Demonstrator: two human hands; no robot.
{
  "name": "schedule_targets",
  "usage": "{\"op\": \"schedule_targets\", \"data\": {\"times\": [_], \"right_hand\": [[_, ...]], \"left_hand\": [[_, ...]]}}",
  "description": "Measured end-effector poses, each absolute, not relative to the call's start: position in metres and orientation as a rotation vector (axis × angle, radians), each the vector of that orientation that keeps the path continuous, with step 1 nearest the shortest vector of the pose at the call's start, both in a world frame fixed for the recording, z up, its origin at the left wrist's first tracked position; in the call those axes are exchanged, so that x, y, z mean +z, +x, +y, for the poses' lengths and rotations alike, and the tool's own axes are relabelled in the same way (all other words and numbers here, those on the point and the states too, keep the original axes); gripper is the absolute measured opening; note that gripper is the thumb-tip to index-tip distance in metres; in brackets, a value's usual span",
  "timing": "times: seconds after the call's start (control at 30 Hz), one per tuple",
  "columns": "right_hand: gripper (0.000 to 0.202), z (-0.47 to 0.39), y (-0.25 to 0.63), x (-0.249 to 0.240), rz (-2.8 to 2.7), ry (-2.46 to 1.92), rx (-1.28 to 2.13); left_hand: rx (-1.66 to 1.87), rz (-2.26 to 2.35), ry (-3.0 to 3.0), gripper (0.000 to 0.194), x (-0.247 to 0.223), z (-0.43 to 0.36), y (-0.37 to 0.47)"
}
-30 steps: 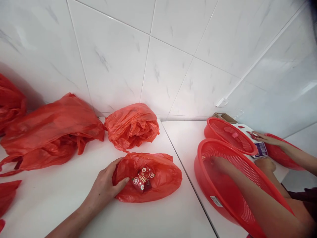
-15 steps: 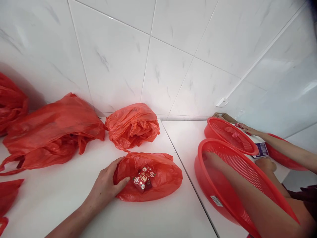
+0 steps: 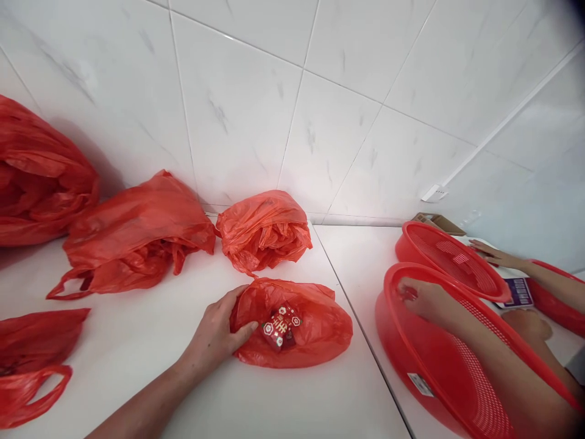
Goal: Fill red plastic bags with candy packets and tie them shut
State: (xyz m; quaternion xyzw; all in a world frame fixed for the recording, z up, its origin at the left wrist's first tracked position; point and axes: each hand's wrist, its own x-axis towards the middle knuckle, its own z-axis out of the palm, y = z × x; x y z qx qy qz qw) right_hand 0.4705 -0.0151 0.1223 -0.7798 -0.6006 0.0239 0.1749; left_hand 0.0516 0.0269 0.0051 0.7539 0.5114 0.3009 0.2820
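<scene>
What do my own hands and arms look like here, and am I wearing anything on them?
Your left hand and left forearm are bare: no glove, watch or sleeve shows. Your right hand and right forearm look bare too, though its fingers are partly hidden.

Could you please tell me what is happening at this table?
The person's left hand grips the edge of an open red bag, with a patterned red item inside. The right hand is in the large red basket, apparently holding something small and red. A co-worker's hand is behind the smaller basket.
</scene>
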Motion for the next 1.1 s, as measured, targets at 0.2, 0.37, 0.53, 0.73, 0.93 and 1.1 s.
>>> {"op": "schedule_targets", "data": {"times": [0.2, 0.37, 0.53, 0.73, 0.93, 1.1], "right_hand": [[0.012, -0.035, 0.42, 0.153, -2.063, -1.998, -0.134], [0.015, -0.049, 0.345, 0.147, -2.259, -1.804, -0.093], [0.019, -0.038, 0.3, 0.113, -2.455, -1.634, 0.023], [0.017, -0.022, 0.282, 0.093, -2.493, -1.603, -0.006], [0.026, -0.038, 0.324, 0.124, -2.163, -1.843, -0.228], [0.021, -0.055, 0.419, 0.134, -1.802, -2.308, -0.333]], "left_hand": [[0.803, 1.346, 1.999, 0.057, 0.005, 0.027, 0.051], [0.788, 1.34, 1.985, 0.057, 0.004, 0.026, 0.05], [0.798, 1.325, 1.986, 0.056, 0.002, 0.028, 0.05], [0.79, 1.333, 1.978, 0.057, 0.004, 0.028, 0.052], [0.796, 1.333, 2.0, 0.055, 0.007, 0.027, 0.052], [0.803, 1.338, 1.998, 0.057, 0.005, 0.027, 0.052]]}}
